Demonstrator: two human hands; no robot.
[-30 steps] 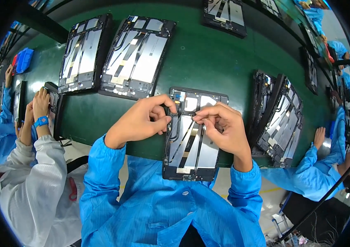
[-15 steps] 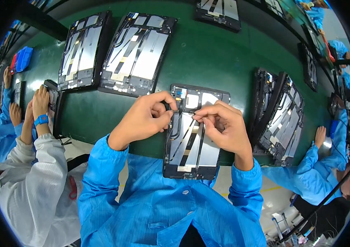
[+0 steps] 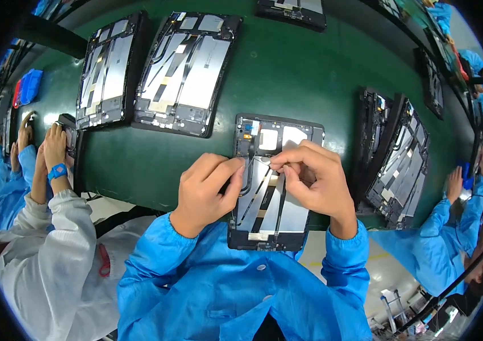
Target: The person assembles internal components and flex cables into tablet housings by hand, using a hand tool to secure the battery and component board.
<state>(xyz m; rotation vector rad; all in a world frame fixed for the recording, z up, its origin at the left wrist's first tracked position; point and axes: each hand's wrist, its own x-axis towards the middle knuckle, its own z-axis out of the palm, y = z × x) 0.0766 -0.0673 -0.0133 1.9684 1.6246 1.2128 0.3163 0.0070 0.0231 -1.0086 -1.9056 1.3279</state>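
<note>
An opened tablet point(image 3: 298, 213) lies before me at the bench's front edge, its silvery inner plates, black cables and small circuit parts showing. Over its upper middle, my right hand point(image 3: 318, 182) is closed in a pinch at the top end of a thin black cable point(image 3: 259, 186). The fingers hide what is in that pinch. My left hand point(image 3: 207, 193) is at the tablet's left edge, thumb and forefinger drawn together beside a curved black cable point(image 3: 247, 184). Whatever it holds is too small to make out.
Two opened tablets point(image 3: 187, 74) point(image 3: 105, 74) rest on stacks at the far left of the green bench point(image 3: 287, 74). More lean together at the right point(image 3: 397, 165), and another sits at the back point(image 3: 295, 12). Co-workers' arms point(image 3: 59, 210) point(image 3: 446, 210) are on both sides.
My left hand has come down and to the right, from the tablet's upper left corner to lower along its left edge. The right hand keeps its pinch at nearly the same spot.
</note>
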